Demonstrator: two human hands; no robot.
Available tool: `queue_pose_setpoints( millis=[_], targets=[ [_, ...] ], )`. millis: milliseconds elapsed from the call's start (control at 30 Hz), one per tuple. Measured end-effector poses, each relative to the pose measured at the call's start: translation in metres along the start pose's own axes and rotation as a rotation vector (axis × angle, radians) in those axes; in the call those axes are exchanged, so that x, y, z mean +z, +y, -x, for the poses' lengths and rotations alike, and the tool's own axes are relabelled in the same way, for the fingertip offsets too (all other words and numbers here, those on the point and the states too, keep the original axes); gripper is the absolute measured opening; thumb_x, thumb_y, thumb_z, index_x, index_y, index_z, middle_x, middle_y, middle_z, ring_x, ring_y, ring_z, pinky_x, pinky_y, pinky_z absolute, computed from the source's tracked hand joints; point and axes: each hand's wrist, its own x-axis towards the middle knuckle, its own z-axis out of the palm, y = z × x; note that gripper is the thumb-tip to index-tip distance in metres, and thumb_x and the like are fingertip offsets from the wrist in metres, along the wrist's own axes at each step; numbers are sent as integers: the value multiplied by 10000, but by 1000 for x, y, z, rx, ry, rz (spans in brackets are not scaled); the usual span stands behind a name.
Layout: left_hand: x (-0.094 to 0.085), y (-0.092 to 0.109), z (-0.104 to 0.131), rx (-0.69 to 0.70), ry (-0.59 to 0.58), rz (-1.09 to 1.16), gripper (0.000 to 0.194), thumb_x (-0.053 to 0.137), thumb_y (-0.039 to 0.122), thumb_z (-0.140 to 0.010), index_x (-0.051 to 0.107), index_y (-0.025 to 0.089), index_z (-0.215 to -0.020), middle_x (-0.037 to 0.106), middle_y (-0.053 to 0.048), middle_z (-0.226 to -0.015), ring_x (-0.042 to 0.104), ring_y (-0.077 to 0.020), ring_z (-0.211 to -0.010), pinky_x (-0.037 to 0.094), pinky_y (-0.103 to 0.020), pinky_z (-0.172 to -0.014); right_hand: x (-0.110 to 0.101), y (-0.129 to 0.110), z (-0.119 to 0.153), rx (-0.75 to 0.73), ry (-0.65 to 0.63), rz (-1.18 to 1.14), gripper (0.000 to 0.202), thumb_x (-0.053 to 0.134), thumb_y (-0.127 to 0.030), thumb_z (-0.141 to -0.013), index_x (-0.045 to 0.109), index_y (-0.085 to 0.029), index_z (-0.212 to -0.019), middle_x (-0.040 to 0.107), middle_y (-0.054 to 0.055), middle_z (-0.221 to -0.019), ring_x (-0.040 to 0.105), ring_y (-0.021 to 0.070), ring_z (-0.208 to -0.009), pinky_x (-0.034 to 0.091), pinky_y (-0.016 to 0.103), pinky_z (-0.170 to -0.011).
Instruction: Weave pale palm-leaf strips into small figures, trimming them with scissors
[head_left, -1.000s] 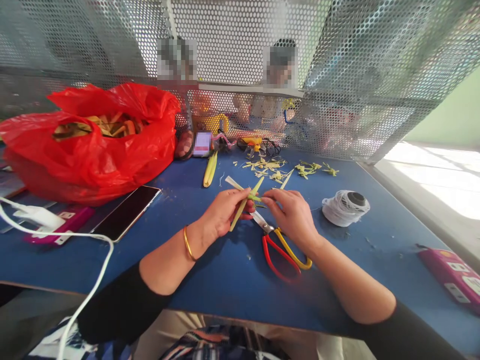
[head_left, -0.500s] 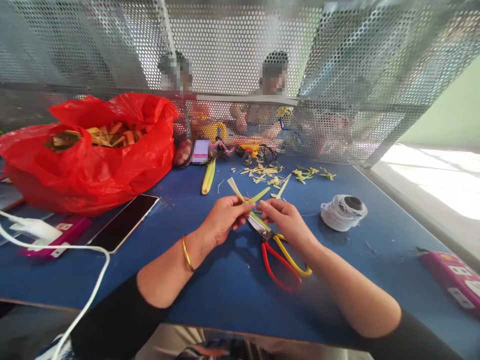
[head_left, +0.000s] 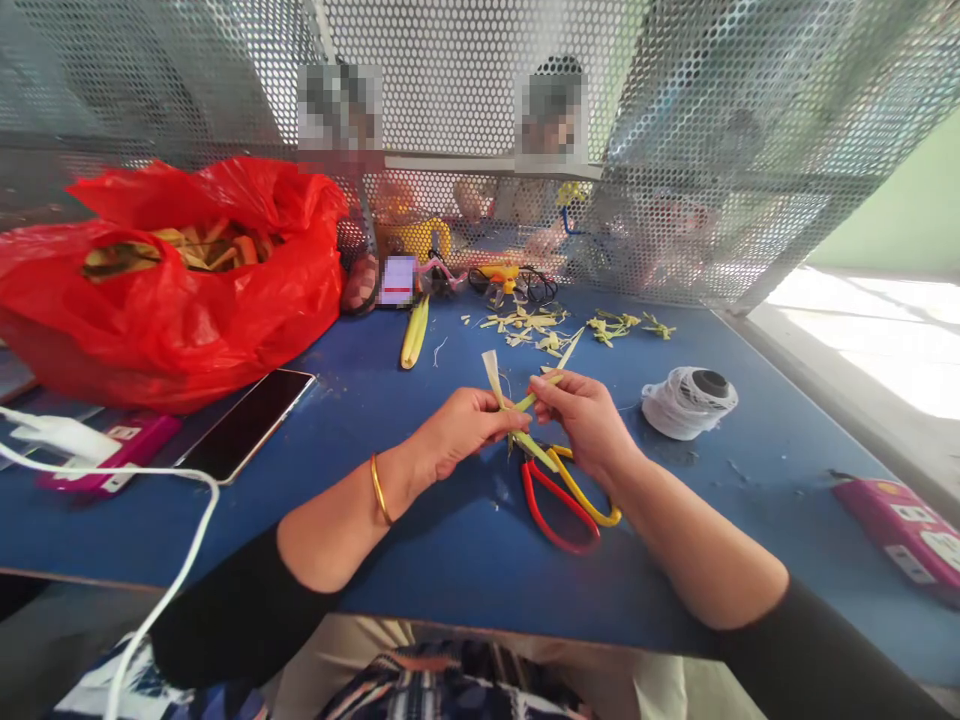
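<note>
My left hand (head_left: 480, 425) is closed in a pinch on several pale green leaf strips (head_left: 491, 370) that cross one another at the fingertips. One end stands up and another points down to the right. My right hand (head_left: 574, 410) pinches the strip end that sticks out to the upper right. Below the hands lie scissors (head_left: 564, 505) with one red and one yellow handle; their blades are mostly hidden by the strips and hands. A spool of white thread (head_left: 688, 403) stands to the right of my right hand.
A red plastic bag (head_left: 247, 330) of dried leaf pieces fills the left. Nearby lie a phone (head_left: 244, 425) and a purple power strip (head_left: 112, 460) with a white cable. Leaf scraps (head_left: 529, 322) and a folded leaf bundle (head_left: 415, 335) lie ahead, before a perforated metal screen (head_left: 465, 90) with people behind.
My right hand has moved up slightly and now grips the strip's upper-right end. In my left hand the strips have turned, and the pale end points more upright.
</note>
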Motion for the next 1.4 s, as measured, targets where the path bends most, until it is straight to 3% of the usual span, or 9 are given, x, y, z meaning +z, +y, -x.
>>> queue_pose_setpoints(
  millis=[133,233,333,433,567,867,1033,1267,1400],
  targets=[
    [2,-1,1,-9,-29,-115,232,745,349,-670,651,147,-605,417,70,-470,283,-56,-449,168,-254,-472,-6,-8,0,-235,-43,377,179,721,-364,-659,705,-204,-737,699,31,-760,619,173,-742,459,308,-678],
    [6,-1,3,-28,-84,-178,183,722,304,-693,675,146,-614,417,68,-469,310,-64,-467,202,-248,-483,-1,-10,8,-218,-163,498,153,686,-355,-706,699,-203,-691,698,20,-707,634,175,-690,464,302,-645],
    [8,-2,4,-56,-119,-156,166,678,278,-727,693,144,-630,513,34,-527,355,-70,-489,234,-243,-491,6,-6,15,-45,-212,374,214,669,-372,-719,598,-202,-611,565,-34,-467,550,141,-440,413,271,-470],
    [7,-3,4,-43,-132,-84,209,660,320,-753,709,142,-656,573,10,-597,351,-65,-502,253,-236,-499,9,-2,16,3,-188,192,277,692,-388,-702,518,-211,-578,510,-57,-426,501,121,-373,380,256,-408],
    [5,-5,4,2,-142,-100,222,677,348,-740,728,138,-687,584,1,-619,356,-67,-521,265,-231,-507,9,2,14,-50,-93,163,304,721,-375,-678,494,-210,-561,500,-60,-473,463,95,-398,355,248,-417],
    [7,-6,6,55,-140,-41,482,552,581,-815,712,150,-670,361,33,-505,253,-84,-473,185,-250,-464,4,-4,8,-240,23,348,275,678,-328,-697,510,-200,-521,480,-43,-532,410,101,-560,347,265,-564],
    [6,-3,8,41,-229,-50,398,618,512,-799,713,139,-698,308,53,-504,233,-74,-473,168,-235,-461,3,-3,8,-256,18,343,288,684,-345,-698,509,-203,-519,491,-41,-535,413,105,-567,351,266,-575],
    [3,-7,1,-7,-83,90,309,644,426,-805,721,130,-760,485,20,-550,370,-56,-467,245,-192,-447,-2,-6,0,-62,33,135,343,700,-510,-708,608,-187,-641,533,-30,-571,477,102,-552,376,258,-551],
    [1,-7,-1,-70,-69,175,313,631,429,-835,716,129,-808,570,-3,-567,444,-61,-438,298,-187,-426,-5,-6,-2,80,-98,31,404,751,-560,-651,626,-176,-650,465,-61,-472,407,74,-439,334,250,-482]
  ],
)
